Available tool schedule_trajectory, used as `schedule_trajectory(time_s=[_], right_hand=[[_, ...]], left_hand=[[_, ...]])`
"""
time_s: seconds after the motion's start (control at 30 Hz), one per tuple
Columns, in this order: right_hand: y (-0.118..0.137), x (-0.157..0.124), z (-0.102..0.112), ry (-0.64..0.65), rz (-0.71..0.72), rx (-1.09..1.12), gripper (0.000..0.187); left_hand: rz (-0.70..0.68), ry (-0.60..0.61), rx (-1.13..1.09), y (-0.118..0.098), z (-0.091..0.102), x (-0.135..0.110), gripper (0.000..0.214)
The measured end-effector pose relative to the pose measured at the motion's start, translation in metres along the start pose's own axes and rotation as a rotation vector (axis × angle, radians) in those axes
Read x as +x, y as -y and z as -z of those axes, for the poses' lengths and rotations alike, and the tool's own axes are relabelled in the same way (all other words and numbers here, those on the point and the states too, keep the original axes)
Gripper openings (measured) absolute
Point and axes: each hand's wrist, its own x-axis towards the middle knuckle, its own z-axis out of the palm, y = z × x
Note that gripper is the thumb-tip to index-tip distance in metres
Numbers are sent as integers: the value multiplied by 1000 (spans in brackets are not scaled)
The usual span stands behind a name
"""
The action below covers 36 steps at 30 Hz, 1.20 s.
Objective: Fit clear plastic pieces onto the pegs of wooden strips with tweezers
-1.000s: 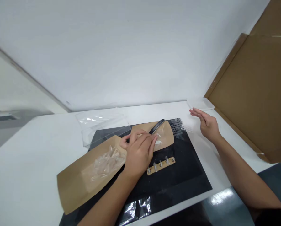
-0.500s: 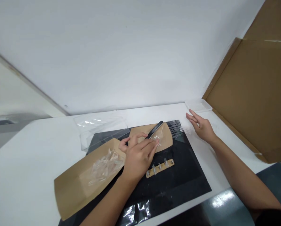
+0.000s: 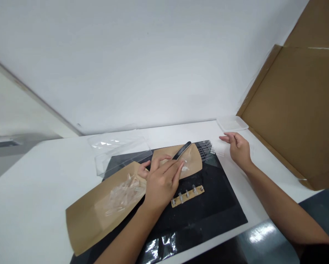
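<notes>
Kraft paper under your left grip, curled beside a black handle, seemingly not pinching, right grip spread.

White wall, white table, brown cardboard sheet at right, grey floor below

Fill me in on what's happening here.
A person's left hand has its fingers by a black tool on a kraft paper sheet, which lies on a black mat. The right hand hovers open near a clear plastic tray. Clear plastic scraps lie on a second kraft paper sheet.
</notes>
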Motion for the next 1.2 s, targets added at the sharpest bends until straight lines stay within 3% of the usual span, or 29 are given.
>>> schedule_trajectory(time_s=[0.23, 0.37, 0.5, 0.63, 0.8, 1.03, 1.2], right_hand=[[-26, 1, -6, 105, 71, 167, 65], [-21, -4, -3, 143, 124, 123, 81], [-10, -5, 4, 127, 166, 2, 72], [-6, -6, 7, 133, 179, -97, 64], [-5, -11, 1, 175, 167, -107, 63], [9, -22, -5, 263, 186, -146, 60], [15, -24, -5, 272, 193, -157, 60]], left_hand=[[57, 83, 18, 5, -4, -5, 37], [18, 95, 4, 5, -4, -4, 34], [-6, 77, -12, 1, -1, -2, 21], [0, 59, -17, 0, 1, -1, 28], [9, 19, -1, -1, 3, 0, 34], [34, -60, -47, -6, 6, 3, 18], [43, -28, -44, -3, 3, 0, 32]])
